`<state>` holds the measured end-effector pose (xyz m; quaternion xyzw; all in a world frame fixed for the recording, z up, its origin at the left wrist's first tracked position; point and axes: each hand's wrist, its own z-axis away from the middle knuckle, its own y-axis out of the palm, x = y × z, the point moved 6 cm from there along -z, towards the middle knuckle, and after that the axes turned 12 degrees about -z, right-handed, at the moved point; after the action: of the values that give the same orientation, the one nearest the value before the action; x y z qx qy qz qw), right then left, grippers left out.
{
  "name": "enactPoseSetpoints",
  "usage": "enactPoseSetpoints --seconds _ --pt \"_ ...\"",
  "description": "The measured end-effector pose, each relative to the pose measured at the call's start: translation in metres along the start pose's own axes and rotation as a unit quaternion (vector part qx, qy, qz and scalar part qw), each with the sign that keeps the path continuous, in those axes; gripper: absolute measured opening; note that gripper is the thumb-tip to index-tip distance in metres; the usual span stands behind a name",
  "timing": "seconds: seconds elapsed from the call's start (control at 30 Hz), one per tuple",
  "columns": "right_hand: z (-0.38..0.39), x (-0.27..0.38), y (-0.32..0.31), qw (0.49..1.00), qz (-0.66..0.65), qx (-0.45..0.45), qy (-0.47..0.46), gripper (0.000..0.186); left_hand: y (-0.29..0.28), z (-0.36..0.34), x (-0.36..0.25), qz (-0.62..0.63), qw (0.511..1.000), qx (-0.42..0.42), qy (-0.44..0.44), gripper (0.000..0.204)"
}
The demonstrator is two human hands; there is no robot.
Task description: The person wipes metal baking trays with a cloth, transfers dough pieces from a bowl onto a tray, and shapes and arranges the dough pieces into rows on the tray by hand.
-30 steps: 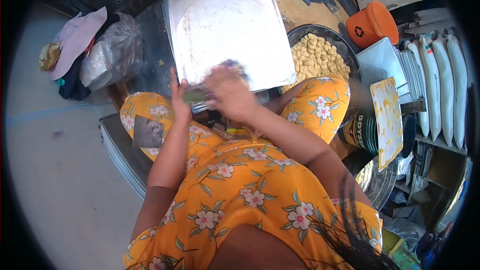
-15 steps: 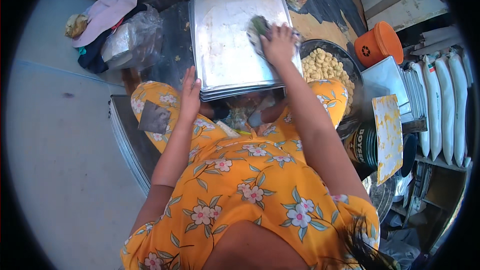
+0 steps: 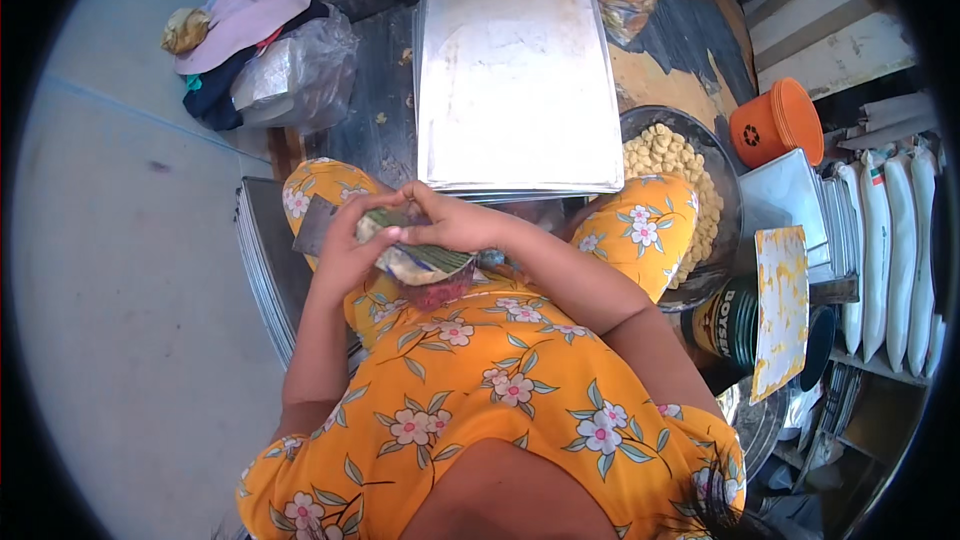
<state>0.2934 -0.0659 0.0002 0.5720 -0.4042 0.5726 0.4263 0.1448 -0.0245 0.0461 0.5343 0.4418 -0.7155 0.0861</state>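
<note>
Above my lap, both hands are closed on a bunched cloth point(image 3: 432, 256) with green, white and dark patches. My left hand point(image 3: 354, 242) grips its left side, and my right hand point(image 3: 447, 221) holds its upper edge, the two thumbs meeting over it. Just beneath the cloth is something rounded and reddish point(image 3: 437, 292), too blurred to name. Beyond my hands lies a stack of flat metal baking trays point(image 3: 520, 90), the top one bare and shiny. A dark, flat square piece point(image 3: 315, 224) rests on my left thigh, partly behind my left hand.
On the right stand a dark basin point(image 3: 735, 190) of small pale-yellow dough pieces, an orange bucket point(image 3: 775, 125), more trays point(image 3: 790, 195) and a yellow-smeared board point(image 3: 779, 310). Clothing and a plastic bag point(image 3: 305, 80) lie at left. Further trays point(image 3: 265, 270) lean by my left leg.
My right hand has left the top tray, bringing the cloth back to my lap. My left hand has come off the tray's edge and now grips the cloth too.
</note>
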Motion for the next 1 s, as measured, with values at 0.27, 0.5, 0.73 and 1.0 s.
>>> enactPoseSetpoints --seconds 0.27,0.5,0.73,1.0 --pt "0.067 0.028 -0.063 0.997 -0.069 -0.022 0.027 0.057 -0.032 0.056 0.025 -0.39 0.892 0.052 -0.224 0.048" --pt "0.255 0.031 -0.234 0.88 -0.108 -0.452 -0.101 0.043 0.01 -0.056 -0.087 -0.422 0.904 0.027 0.069 0.056" --pt "0.428 -0.189 -0.347 0.673 -0.136 -0.711 0.155 0.062 0.247 -0.228 -0.197 -0.252 0.832 0.307 0.387 0.049" --pt "0.401 -0.291 -0.478 0.702 0.173 -0.637 0.266 0.086 0.502 -0.397 -0.142 -0.354 0.773 0.465 0.248 0.056"
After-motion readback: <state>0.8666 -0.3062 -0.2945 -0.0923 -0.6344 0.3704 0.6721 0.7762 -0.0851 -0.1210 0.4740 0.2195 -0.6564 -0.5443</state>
